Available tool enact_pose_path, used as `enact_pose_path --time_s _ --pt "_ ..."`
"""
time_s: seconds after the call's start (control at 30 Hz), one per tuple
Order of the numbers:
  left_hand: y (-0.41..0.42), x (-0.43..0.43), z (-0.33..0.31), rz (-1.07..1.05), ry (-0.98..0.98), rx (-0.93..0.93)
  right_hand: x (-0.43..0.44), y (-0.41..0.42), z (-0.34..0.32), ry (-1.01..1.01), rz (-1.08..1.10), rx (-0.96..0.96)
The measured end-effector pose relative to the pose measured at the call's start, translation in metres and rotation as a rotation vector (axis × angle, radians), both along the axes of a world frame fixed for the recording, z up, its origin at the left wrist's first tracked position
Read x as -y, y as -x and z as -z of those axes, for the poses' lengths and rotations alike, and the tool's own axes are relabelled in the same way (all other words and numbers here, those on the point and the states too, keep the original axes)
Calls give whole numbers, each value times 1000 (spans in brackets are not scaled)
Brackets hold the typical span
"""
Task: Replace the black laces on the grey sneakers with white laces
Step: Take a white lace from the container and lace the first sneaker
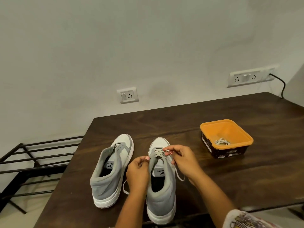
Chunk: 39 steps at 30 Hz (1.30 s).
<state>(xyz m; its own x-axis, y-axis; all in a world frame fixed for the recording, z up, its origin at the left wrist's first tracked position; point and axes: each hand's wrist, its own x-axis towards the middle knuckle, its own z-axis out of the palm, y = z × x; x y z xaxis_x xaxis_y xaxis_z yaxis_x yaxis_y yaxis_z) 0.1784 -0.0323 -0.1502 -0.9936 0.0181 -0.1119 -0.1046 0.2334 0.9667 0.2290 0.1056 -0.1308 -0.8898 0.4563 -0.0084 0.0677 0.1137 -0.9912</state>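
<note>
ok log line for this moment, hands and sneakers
phase: lacing right sneaker | left hand: pinches its eyelet edge | right hand: pinches white lace end | left sneaker: unlaced | tub: spare lace inside

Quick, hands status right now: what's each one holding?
Left hand: fingers curled, apparently pinching the white lace at the laced sneaker's eyelet edge.
Right hand: pinching the lace's tip.

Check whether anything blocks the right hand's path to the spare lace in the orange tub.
Nothing visible does. Only bare table lies between the right hand and the orange tub, which is open-topped; the spare lace lies uncovered inside.
</note>
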Motion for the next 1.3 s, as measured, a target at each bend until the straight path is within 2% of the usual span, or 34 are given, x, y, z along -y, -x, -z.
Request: enact_pose_path --time_s 0.07,0.17,0.33,0.6,0.73,1.1,1.3 --pt "1 1 -1 6 -114 77 4 6 0 -61 -23 15" --pt "-3 3 -6 25 -280 172 11 13 -3 -277 -54 25" --pt "-6 7 -7 98 -399 233 22 13 -6 -494 -93 -27" --pt "-19 7 -14 144 -429 177 35 11 6 -486 -2 -79" --pt "-17 10 -15 159 -400 146 35 11 7 -434 32 -46" --pt "-8 10 -14 243 -298 123 14 20 -2 -494 -159 116" --pt "0 11 -13 228 -230 129 10 18 1 -436 -236 49"
